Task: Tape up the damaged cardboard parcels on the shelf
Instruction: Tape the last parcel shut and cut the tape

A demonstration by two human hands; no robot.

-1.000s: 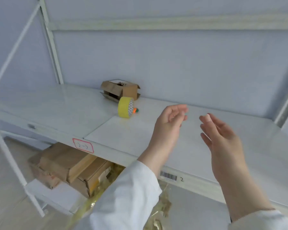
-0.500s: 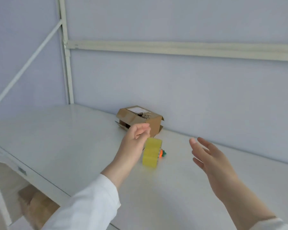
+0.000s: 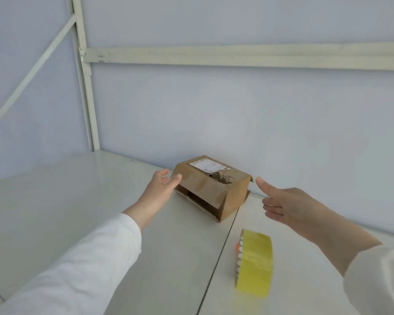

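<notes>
The box (image 3: 210, 189) sits at the back of the shelf (image 3: 77, 212), close to the wall (image 3: 237, 121). Its top has a torn hole (image 3: 222, 178), and its front gapes open at the bottom. The left hand (image 3: 160, 187) is at the box's left end, fingers (image 3: 163, 172) wide and holding nothing. I cannot tell if the thumb touches the card. The right hand (image 3: 289, 205) is just beside the right end, fingers (image 3: 261, 181) wide too, with a small gap to the box. The tape (image 3: 254, 264) stands on its edge, nearer the person, under the right arm.

The box looks soft and bent. A hard squeeze from both sides could crush it and rip the hole bigger. If it tips, things might fall out of the open front. The right arm could bump the tape, and a roll on its edge can roll away.

There is lots of bare shelf on the left to pull the box forward. The wall blocks the back. I cannot see the front edge by the tape, so that side needs care.
</notes>
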